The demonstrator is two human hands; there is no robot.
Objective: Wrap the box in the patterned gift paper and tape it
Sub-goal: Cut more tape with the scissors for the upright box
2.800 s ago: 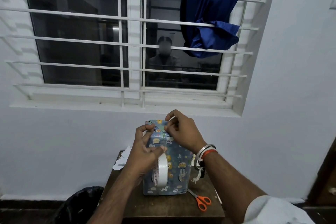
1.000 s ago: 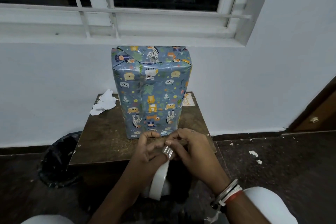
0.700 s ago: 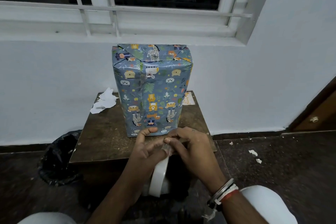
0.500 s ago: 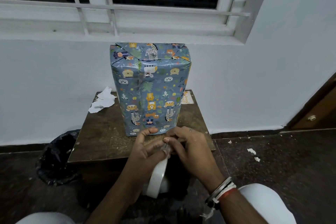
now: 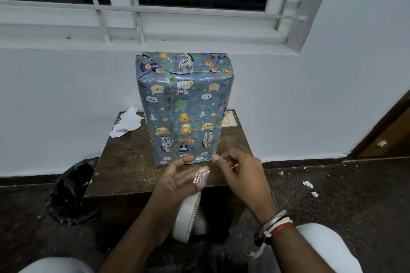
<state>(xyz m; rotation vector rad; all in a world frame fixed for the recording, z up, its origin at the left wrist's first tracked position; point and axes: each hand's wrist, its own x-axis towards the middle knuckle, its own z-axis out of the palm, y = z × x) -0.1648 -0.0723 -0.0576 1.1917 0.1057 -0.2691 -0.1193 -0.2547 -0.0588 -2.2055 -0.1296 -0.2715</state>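
The wrapped box (image 5: 185, 106) is standing upright on the table (image 5: 124, 166). At the table's near edge, the left hand (image 5: 175, 182) is gripping the tape roll (image 5: 188, 217); the right hand (image 5: 241, 177) is hovering, blurred, its grip unclear.

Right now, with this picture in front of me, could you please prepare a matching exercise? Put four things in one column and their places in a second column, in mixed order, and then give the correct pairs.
Things
1. wrapped box
2. tape roll
3. white paper scraps
4. black bag

Places
A. on the floor, left of the table
B. held by the left hand, hanging below it
C. standing upright in the middle of the table
D. at the table's far left corner

Pairs: 1-C; 2-B; 3-D; 4-A
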